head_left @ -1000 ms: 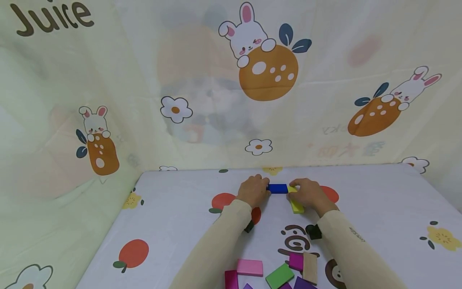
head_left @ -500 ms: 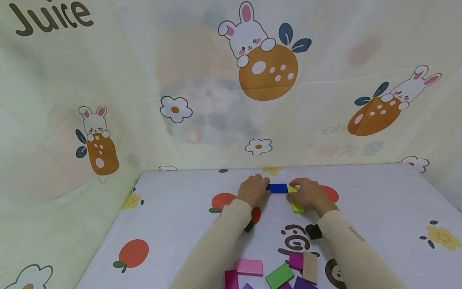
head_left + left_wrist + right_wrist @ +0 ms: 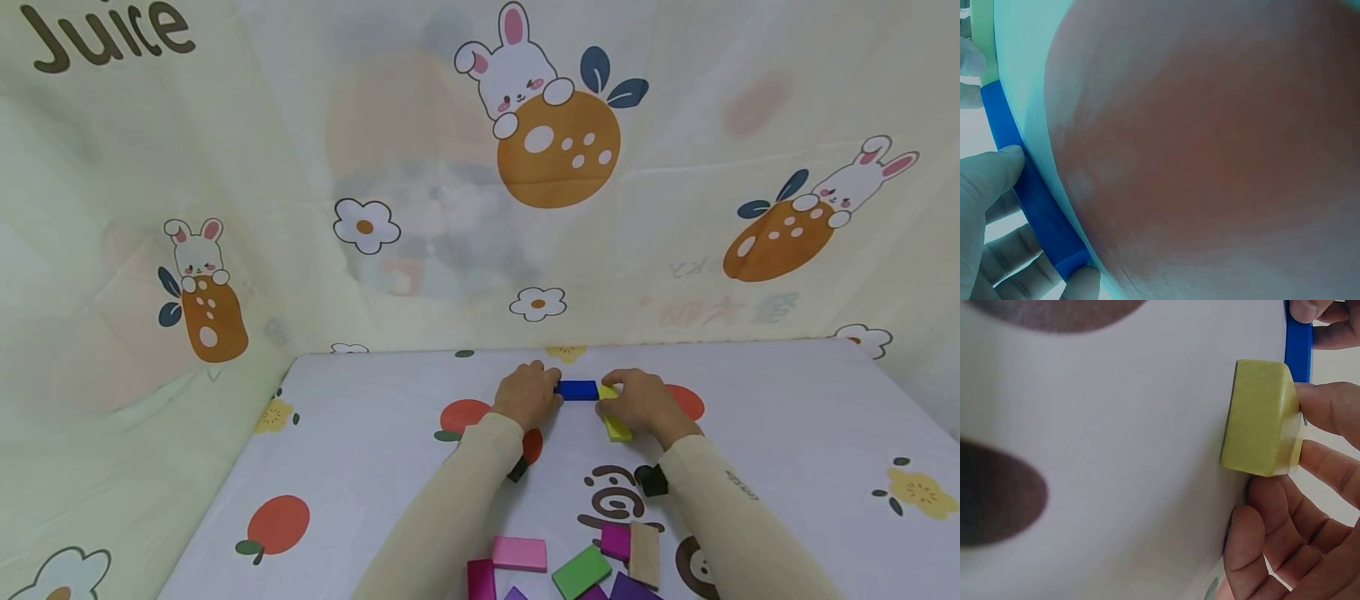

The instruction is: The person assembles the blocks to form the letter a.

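Note:
A blue wooden block (image 3: 577,391) lies flat near the back of the table. My left hand (image 3: 528,397) holds it, thumb on the near side and a fingertip at its left end, as the left wrist view shows on the blue block (image 3: 1035,181). A yellow block (image 3: 617,428) meets its right end and points back toward me. My right hand (image 3: 645,406) grips this yellow block, with thumb and fingers at its sides; in the right wrist view the yellow block's (image 3: 1257,419) near end faces the camera. Fingers hide part of it, so I cannot tell whether it is one piece.
Several loose blocks lie at the near edge, among them a pink block (image 3: 519,554), a green block (image 3: 581,572), a tan block (image 3: 644,556), a magenta block (image 3: 481,579) and a purple block (image 3: 632,587). A printed cloth curtain (image 3: 442,325) rises behind the white table (image 3: 360,492).

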Demonstrator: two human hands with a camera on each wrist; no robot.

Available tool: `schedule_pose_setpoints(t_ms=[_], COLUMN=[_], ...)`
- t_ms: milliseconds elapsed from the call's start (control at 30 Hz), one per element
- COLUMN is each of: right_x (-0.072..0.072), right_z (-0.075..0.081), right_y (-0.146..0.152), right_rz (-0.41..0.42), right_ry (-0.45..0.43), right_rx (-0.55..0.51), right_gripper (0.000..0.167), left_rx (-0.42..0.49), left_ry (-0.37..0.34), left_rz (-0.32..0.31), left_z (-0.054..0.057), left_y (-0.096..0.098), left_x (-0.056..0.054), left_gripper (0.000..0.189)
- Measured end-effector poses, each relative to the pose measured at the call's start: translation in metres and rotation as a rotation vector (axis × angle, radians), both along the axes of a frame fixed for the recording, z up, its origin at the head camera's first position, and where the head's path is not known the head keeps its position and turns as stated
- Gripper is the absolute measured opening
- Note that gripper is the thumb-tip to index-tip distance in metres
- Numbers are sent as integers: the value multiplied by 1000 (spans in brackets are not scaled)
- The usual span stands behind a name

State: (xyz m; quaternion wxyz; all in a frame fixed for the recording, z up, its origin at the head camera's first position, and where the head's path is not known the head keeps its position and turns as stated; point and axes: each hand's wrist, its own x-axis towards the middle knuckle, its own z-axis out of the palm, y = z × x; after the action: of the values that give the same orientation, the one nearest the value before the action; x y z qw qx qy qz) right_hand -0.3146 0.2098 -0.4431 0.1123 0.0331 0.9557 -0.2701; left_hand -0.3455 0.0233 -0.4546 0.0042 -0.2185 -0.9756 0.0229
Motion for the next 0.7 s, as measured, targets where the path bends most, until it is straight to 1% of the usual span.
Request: schedule_pose_setpoints(t_ms=[200, 400, 467, 600, 667, 700], right_x=[-1, 3, 5, 8, 9, 10], right_z=[-1, -4, -5, -5, -3, 1], right_y=[0, -1, -1, 1, 3, 4], right_rz=[-5, -1, -1, -3, 12, 25], right_ry=[-4, -2, -7, -8, 18, 40], right_rx=[1, 11, 10, -16, -37, -44], right_gripper=[54, 53, 54, 59, 63, 66], left_rx=[-5, 10, 24, 91, 147, 173], left_ry=[-3, -24, -42, -103, -124, -132], left_rz=[-4, 2, 8, 26, 38, 42], left_z=[-2, -6, -7, -5, -1, 4], left_y=[0, -1, -1, -6, -11, -16], left_x=[-2, 1, 1, 0, -1, -1], left_gripper=[36, 36, 36, 40, 46, 49])
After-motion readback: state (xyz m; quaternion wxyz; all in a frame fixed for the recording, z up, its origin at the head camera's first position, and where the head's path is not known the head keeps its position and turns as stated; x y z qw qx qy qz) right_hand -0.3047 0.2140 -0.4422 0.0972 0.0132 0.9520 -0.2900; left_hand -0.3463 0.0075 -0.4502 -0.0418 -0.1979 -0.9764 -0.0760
